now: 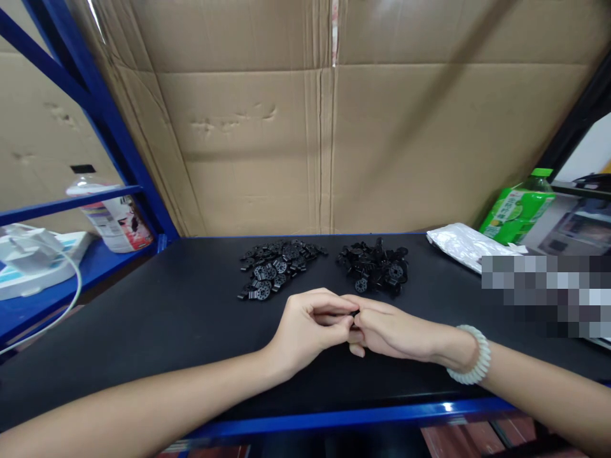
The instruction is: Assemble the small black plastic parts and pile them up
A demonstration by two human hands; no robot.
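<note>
My left hand (317,324) and my right hand (389,327) meet over the near middle of the black tabletop (191,324). Between their pinched fingertips sits a small black part (354,313), mostly hidden by the fingers. Both hands are closed on it. Just beyond my left hand lies a pile of black parts with round, holed discs (279,267). A second, more tangled heap of black parts (375,264) rests beyond my right hand.
Cardboard (248,140) walls off the back. At the right are a silvery plastic bag (470,245) and a green bottle pack (518,210). On the left, a blue frame (109,121) stands beside a labelled bottle (117,219) and a white power strip with a cable (45,267).
</note>
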